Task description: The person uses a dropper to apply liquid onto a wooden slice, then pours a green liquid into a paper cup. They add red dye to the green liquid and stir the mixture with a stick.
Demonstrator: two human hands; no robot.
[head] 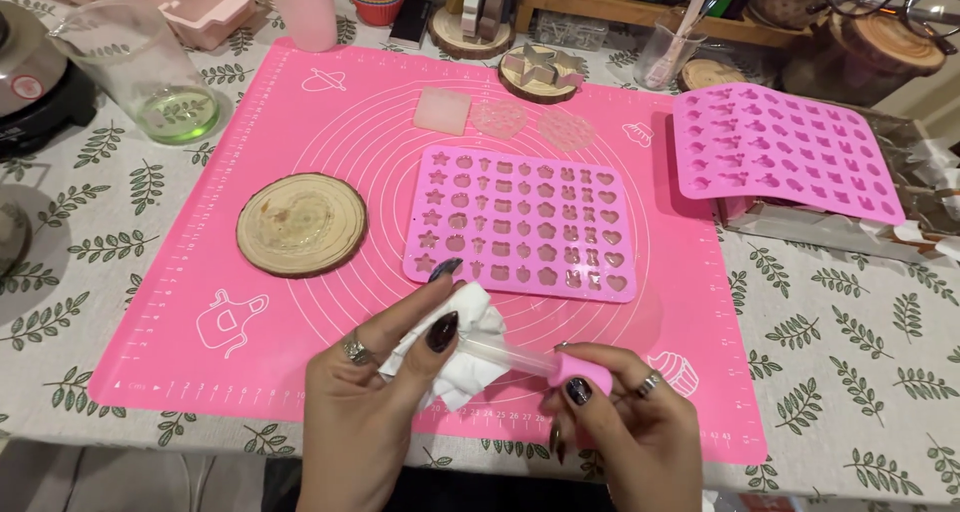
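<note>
My left hand [375,392] holds a crumpled white tissue [462,344] over the near edge of the pink silicone mat [300,122]. My right hand [625,422] grips the pink bulb of a clear dropper [520,357]; the dropper's tube runs left into the tissue, under my left thumb. Just beyond the hands lies a pink silicone mould [525,222] with many small shaped cavities, filled with a clear pinkish set material.
A round wooden slice [302,224] lies left of the mould. A second pink mould [785,152] rests on a box at the right. A clear measuring cup [150,72], a white cup [305,7], small pale pieces [443,109] and wooden coasters stand at the back.
</note>
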